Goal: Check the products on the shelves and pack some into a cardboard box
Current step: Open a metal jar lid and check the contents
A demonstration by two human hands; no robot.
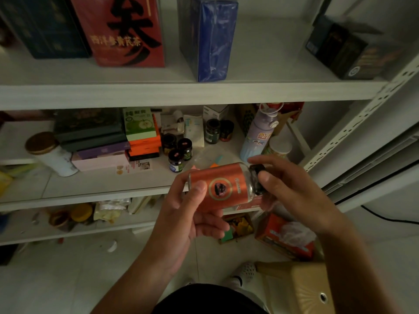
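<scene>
Hands in front of us: our left hand (pixel 190 214) grips an orange-labelled bottle (pixel 223 185) lying sideways before the middle shelf (pixel 90 189), right hand (pixel 288 184) pinching its black cap (pixel 257 177); we judge it mid-inspection, packing next, no cardboard box visible

Up at 11 o'clock, on the top shelf, stands a red box (pixel 118 30). Gold Chinese words on it say 西洋参黄芪茶. Behind them is one very big black sign, cut off at the top, so I cannot read it. At 10 o'clock a green box (pixel 138 123) has Chinese words above an apple picture, but they are too blurry. At 2 o'clock the pale water bottle (pixel 256 134) says "Good", then tiny letters. Near the middle, the orange bottle (pixel 223 185) has a round badge and one line of letters, too small to read.
</scene>
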